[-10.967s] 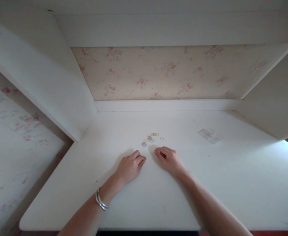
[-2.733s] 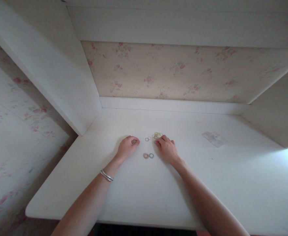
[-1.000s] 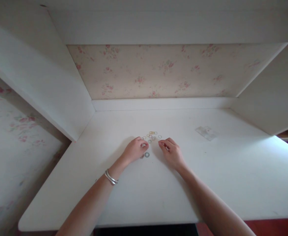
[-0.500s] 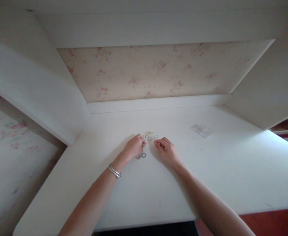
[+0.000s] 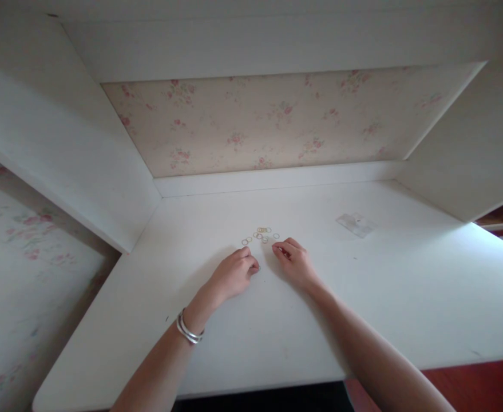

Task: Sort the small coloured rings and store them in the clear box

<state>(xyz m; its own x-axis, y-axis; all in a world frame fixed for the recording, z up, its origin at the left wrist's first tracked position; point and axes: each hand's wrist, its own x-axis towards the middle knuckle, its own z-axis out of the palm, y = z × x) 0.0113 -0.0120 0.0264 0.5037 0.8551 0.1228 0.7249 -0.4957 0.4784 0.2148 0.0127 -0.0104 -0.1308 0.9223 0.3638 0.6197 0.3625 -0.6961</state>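
Several thin gold-coloured rings (image 5: 262,230) lie in a loose group on the white desk, some overlapping. Two separate rings (image 5: 246,241) sit left of them, just beyond my left hand (image 5: 235,271). That hand, with silver bangles (image 5: 186,329) at its wrist, has its fingers pinched together low over the desk. A sliver of a greyish ring (image 5: 259,268) shows at its fingertips; the rest is covered. To the right of the group, my right hand (image 5: 294,262) rests with thumb and fingertips closed together. Whatever is between them, if anything, is too small to make out.
A clear plastic packet (image 5: 357,224) lies on the white desk (image 5: 406,286) to the right. White panels stand at both sides, with flowered wallpaper (image 5: 277,126) behind. A small dark speck (image 5: 167,318) is near my left forearm.
My left hand has moved back towards me, over where the greyish rings lay, and uncovered two thin rings. My right hand stays in nearly the same place. The view has shifted slightly.
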